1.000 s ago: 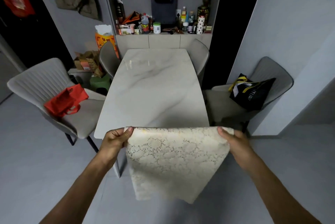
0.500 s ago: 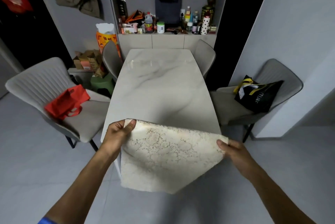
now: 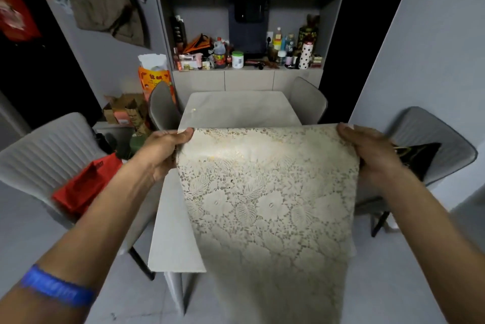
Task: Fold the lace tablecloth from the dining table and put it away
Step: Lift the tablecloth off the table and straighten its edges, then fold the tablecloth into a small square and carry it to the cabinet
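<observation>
With my left hand (image 3: 160, 150) and right hand (image 3: 372, 151) each pinching a top corner of the cream floral lace tablecloth (image 3: 267, 208) hanging above the pale marble dining table (image 3: 173, 239), I judge another fold comes next: bringing both corners together.

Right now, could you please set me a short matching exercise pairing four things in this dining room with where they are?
Things:
1. lace tablecloth
2. red bag
3. black bag
4. polka-dot bottle

Places:
A. on the shelf behind the table
B. on the chair left of the table
C. held up by both hands
D. on the chair right of the table

Pairs: 1-C, 2-B, 3-D, 4-A
</observation>
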Motion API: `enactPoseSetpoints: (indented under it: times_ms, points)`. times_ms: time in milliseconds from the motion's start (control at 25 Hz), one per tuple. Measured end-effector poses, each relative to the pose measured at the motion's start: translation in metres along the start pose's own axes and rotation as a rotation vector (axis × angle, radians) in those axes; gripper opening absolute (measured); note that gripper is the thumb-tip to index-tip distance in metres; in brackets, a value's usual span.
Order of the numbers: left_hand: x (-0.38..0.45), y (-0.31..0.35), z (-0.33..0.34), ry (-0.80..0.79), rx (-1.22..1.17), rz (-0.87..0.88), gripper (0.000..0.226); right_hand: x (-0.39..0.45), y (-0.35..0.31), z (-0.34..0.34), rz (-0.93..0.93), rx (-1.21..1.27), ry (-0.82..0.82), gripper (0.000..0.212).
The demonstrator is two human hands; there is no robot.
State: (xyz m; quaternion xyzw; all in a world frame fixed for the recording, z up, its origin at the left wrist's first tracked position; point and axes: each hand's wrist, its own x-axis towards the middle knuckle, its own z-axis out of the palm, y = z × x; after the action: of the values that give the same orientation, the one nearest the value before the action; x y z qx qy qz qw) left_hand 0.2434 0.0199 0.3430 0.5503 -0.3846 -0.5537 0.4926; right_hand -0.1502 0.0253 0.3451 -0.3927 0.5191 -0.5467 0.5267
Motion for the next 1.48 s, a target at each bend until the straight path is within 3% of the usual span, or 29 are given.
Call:
enactPoseSetpoints:
  times_ms: [120, 240, 320, 400, 480, 560, 640, 720, 840, 960, 1000, 1080, 1160, 1280, 1480]
  points:
    - [0.066, -0.005, 0.015, 0.144, 0.218, -0.102, 0.023, 0.087, 0.014, 0.024, 0.031, -0.378, 0.096, 0.038]
    - [0.162, 0.033, 0.05, 0.311, 0.438, -0.068, 0.026, 0.205, -0.008, 0.062, -0.126, -0.725, 0.196, 0.041]
    - [0.213, 0.094, 0.067, 0.36, 0.301, 0.082, 0.023, 0.265, -0.068, 0.091, -0.221, -0.459, 0.234, 0.033]
    - [0.244, 0.158, 0.076, 0.411, 0.151, 0.304, 0.025, 0.305, -0.131, 0.109, -0.317, -0.103, 0.17, 0.02]
    - [0.258, 0.201, 0.081, 0.315, 0.103, 0.534, 0.022, 0.324, -0.173, 0.116, -0.471, 0.084, 0.097, 0.012]
    - [0.26, 0.209, 0.077, 0.209, 0.073, 0.671, 0.02, 0.323, -0.181, 0.108, -0.529, 0.187, 0.044, 0.011]
    - [0.261, 0.183, 0.066, 0.155, 0.082, 0.694, 0.019, 0.316, -0.151, 0.092, -0.511, 0.157, 0.017, 0.012]
    - [0.261, 0.126, 0.052, 0.115, 0.126, 0.585, 0.02, 0.302, -0.092, 0.074, -0.39, 0.128, 0.009, 0.019]
    - [0.255, 0.009, 0.033, 0.13, 0.106, 0.271, 0.022, 0.279, 0.028, 0.046, -0.085, 0.163, 0.095, 0.042]
    - [0.247, -0.106, 0.006, 0.156, 0.136, -0.145, 0.017, 0.247, 0.156, 0.021, 0.39, -0.064, 0.132, 0.023]
    - [0.242, -0.14, -0.002, 0.148, 0.197, -0.311, 0.025, 0.234, 0.191, 0.016, 0.562, -0.176, 0.134, 0.02]
    - [0.227, -0.199, -0.012, 0.106, 0.416, -0.577, 0.045, 0.213, 0.244, 0.011, 0.803, -0.406, 0.122, 0.046]
    - [0.214, -0.239, -0.016, 0.038, 0.628, -0.677, 0.049, 0.199, 0.277, 0.015, 0.944, -0.519, 0.064, 0.049]
    - [0.211, -0.258, -0.013, -0.004, 0.651, -0.672, 0.04, 0.196, 0.298, 0.023, 0.969, -0.632, -0.046, 0.046]
    - [0.243, -0.266, -0.005, 0.061, 0.764, -0.581, 0.054, 0.226, 0.323, 0.034, 0.629, -0.921, -0.018, 0.07]
